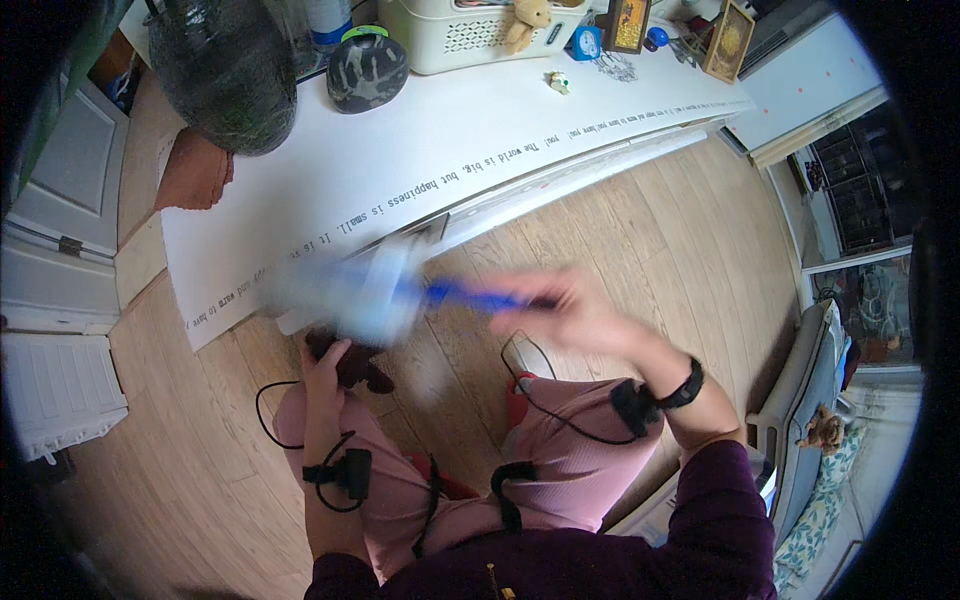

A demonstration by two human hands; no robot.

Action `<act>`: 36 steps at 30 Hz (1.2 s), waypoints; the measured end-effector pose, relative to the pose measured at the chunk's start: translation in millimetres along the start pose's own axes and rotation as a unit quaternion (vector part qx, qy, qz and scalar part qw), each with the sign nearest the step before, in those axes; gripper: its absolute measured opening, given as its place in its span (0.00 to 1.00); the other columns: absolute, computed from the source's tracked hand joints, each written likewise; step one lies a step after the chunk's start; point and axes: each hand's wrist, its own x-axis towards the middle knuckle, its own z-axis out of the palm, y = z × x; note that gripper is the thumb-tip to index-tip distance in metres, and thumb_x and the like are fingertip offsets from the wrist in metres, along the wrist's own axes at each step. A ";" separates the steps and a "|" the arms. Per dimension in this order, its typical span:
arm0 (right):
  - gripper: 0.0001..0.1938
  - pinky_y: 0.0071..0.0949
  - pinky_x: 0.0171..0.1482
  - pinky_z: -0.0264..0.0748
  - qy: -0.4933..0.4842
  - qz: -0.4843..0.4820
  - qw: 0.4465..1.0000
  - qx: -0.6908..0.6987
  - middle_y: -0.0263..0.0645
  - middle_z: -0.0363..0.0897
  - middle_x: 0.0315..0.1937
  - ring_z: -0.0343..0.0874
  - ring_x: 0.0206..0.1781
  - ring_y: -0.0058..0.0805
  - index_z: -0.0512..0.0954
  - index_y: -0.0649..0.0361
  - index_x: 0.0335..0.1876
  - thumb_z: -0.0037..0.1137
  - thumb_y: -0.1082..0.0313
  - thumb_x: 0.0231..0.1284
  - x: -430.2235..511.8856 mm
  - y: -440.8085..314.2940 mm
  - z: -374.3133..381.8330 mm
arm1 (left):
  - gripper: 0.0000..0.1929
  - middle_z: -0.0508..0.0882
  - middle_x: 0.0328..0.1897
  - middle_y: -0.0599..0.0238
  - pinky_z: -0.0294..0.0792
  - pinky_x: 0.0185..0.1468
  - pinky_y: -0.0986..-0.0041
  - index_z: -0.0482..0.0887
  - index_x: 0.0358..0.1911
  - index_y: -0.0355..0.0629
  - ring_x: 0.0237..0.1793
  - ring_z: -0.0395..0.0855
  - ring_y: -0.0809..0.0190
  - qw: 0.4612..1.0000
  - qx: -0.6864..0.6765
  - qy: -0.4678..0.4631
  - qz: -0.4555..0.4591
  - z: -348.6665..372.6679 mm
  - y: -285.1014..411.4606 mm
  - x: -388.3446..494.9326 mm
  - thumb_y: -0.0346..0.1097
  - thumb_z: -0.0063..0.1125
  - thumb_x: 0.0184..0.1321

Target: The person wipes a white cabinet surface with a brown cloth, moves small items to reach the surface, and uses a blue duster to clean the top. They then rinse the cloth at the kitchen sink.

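My right hand [559, 307] is closed around the blue handle [469, 295] of a tool whose wide, pale blue and white head [352, 289] is blurred by motion. The head lies to the left of the hand, over the near edge of the white table mat. What kind of tool it is, I cannot tell. Below the blurred head, my left hand [326, 367] grips a dark brown, soft-looking object [364, 367] near my left knee. Part of that object is hidden behind the hand and the tool's head.
The printed white mat [300, 172] covers the cabinet top. On it stand a large dark glass vase [225, 82], a black patterned stone-like object [367, 73], a white basket [480, 41] and small ornaments. A brown cloth [195, 171] lies at the left. Black cables hang from both wrists; a grey sofa [799, 420] stands right.
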 end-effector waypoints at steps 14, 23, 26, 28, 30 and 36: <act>0.20 0.17 0.17 0.56 0.363 0.164 0.900 -0.179 0.21 0.65 0.19 0.59 0.16 0.10 0.76 0.57 0.65 0.55 0.69 0.69 23.1 32.1 -81.1 | 0.27 0.78 0.52 0.59 0.78 0.52 0.66 0.72 0.57 0.41 0.51 0.81 0.58 0.998 0.055 0.003 -0.043 11.7 9.5 -3.7 0.23 0.67 0.53; 0.20 0.18 0.17 0.56 0.218 0.139 0.950 -0.173 0.22 0.65 0.18 0.59 0.16 0.11 0.77 0.59 0.64 0.55 0.67 0.68 54.1 27.7 -93.3 | 0.26 0.79 0.52 0.58 0.79 0.51 0.65 0.73 0.56 0.42 0.50 0.81 0.57 0.997 0.044 -0.055 -0.014 37.0 11.6 -13.3 0.24 0.67 0.53; 0.20 0.19 0.18 0.58 0.180 0.158 0.950 -0.202 0.22 0.67 0.18 0.61 0.16 0.12 0.78 0.58 0.63 0.56 0.68 0.67 24.7 25.9 -105.6 | 0.26 0.79 0.52 0.58 0.80 0.50 0.65 0.73 0.57 0.42 0.49 0.82 0.57 0.998 0.047 -0.051 -0.010 46.6 15.7 -22.4 0.23 0.66 0.53; 0.19 0.21 0.19 0.65 0.255 0.226 0.913 -0.223 0.25 0.71 0.18 0.66 0.16 0.14 0.79 0.58 0.61 0.58 0.67 0.65 16.6 23.1 -117.5 | 0.26 0.79 0.52 0.58 0.80 0.50 0.65 0.73 0.57 0.42 0.49 0.82 0.57 0.998 0.045 -0.048 -0.009 50.7 19.0 -25.3 0.23 0.66 0.53; 0.20 0.17 0.18 0.58 0.303 0.200 0.901 -0.238 0.22 0.68 0.19 0.61 0.18 0.10 0.77 0.56 0.64 0.56 0.66 0.68 20.7 20.2 -120.0 | 0.26 0.79 0.52 0.58 0.80 0.50 0.65 0.73 0.57 0.42 0.49 0.82 0.57 0.998 0.047 -0.051 -0.002 50.7 21.3 -24.9 0.23 0.66 0.53; 0.22 0.32 0.36 0.77 0.062 0.040 0.958 -0.278 0.44 0.80 0.28 0.76 0.26 0.29 0.73 0.43 0.68 0.53 0.66 0.69 45.3 6.3 -15.7 | 0.26 0.79 0.51 0.58 0.79 0.50 0.64 0.73 0.56 0.40 0.49 0.82 0.58 0.997 0.044 -0.059 0.027 43.7 12.8 -20.9 0.23 0.67 0.53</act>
